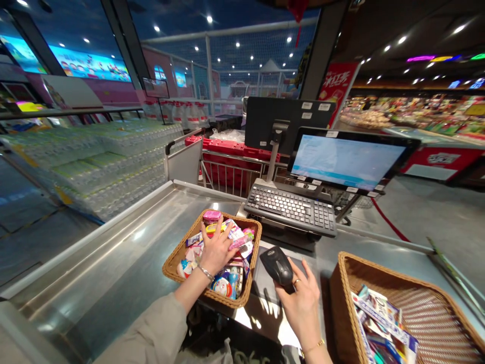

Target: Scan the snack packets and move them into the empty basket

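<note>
My left hand (216, 251) reaches into a brown wicker basket (172, 255) of small packaged goods, its fingers spread over them. Beside its fingertips lie a pink packet (242, 241) and a pink oval case (212, 216). Blue and white packs (227, 285) lie below the wrist, and the palm hides what is under it. A black barcode scanner (277, 265) is gripped in my right hand (303, 303), just right of this basket. Its head points up and to the left, toward the basket.
A second wicker basket (337, 298) with several boxes (386, 316) stands at the right. Behind the scanner are a keyboard (291, 207) and a lit monitor (344, 159). The metal counter (125, 258) has a raised edge on the left. Stacked bottles (94, 162) stand beyond.
</note>
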`<state>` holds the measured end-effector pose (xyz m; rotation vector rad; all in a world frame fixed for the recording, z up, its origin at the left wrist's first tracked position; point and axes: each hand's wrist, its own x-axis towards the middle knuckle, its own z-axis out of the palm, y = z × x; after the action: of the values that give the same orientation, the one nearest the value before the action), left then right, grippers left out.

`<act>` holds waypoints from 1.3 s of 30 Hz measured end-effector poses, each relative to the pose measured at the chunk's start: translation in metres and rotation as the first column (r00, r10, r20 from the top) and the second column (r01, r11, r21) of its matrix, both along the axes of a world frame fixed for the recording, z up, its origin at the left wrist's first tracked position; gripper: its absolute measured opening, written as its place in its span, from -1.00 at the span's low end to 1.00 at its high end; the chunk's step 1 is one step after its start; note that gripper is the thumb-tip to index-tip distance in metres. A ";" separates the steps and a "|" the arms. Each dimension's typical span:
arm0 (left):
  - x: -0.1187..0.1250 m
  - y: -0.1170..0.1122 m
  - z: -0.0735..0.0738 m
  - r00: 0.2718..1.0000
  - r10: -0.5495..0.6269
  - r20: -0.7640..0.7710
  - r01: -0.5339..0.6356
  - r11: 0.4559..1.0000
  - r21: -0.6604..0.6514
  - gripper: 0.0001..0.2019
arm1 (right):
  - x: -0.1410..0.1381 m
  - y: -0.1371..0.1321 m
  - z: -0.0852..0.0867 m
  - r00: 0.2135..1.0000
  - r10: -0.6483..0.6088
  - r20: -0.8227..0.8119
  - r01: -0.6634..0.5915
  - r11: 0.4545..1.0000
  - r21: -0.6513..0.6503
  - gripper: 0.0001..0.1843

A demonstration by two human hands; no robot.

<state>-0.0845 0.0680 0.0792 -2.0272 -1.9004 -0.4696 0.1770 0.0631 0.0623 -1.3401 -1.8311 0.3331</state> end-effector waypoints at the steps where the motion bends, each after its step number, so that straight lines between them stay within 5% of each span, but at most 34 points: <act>1: 0.002 0.001 0.001 1.000 0.001 0.002 -0.001 1.000 0.000 -0.82 | 0.000 0.000 0.000 1.000 -0.001 0.008 0.001 1.000 0.007 -0.78; 39: 0.009 0.007 0.001 0.998 -0.031 0.045 0.027 0.997 0.077 -0.78 | -0.001 0.000 0.002 0.992 0.080 0.101 -0.085 0.995 0.046 -0.81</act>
<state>-0.0753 0.0752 0.0798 -2.0140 -1.8525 -0.5925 0.1761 0.0631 0.0641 -1.2693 -1.9684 0.2664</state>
